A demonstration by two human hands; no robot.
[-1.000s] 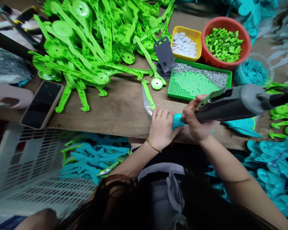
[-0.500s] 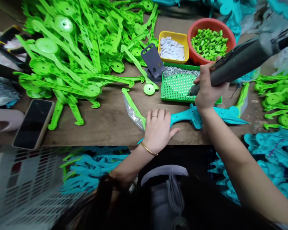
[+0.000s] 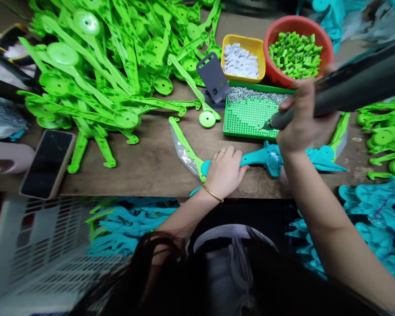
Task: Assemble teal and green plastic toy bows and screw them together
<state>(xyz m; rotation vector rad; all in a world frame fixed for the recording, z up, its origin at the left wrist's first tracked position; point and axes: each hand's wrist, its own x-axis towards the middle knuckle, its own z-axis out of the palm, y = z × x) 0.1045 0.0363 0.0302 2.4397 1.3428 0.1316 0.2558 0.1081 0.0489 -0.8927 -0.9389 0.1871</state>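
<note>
My left hand (image 3: 224, 173) is closed around the handle of a blue plastic toy weapon (image 3: 271, 158), which lies across the bench near its front edge. Curved green pieces with clear blades stick up at both ends of the toy; the left one is a green blade arm (image 3: 187, 141). In my right hand (image 3: 301, 123) is a dark power screwdriver (image 3: 358, 81), gripped near its nose. Its tip points down-left over the green mesh tray (image 3: 246, 116), which has silvery screws along its back side. My right wrist covers part of the toy.
Behind the tray stand a yellow tray (image 3: 261, 61) of white pieces and a red bowl (image 3: 329, 48) of green caps. A heap of green parts (image 3: 95, 79) fills the left. A phone (image 3: 48, 162) lies near the front. Blue parts (image 3: 128, 228) sit below the bench edge.
My left hand has moved slightly on the handle, so the toy's blue left end now shows beside it. The screwdriver, still over the tray, has shifted right with my right hand. The view moved slightly.
</note>
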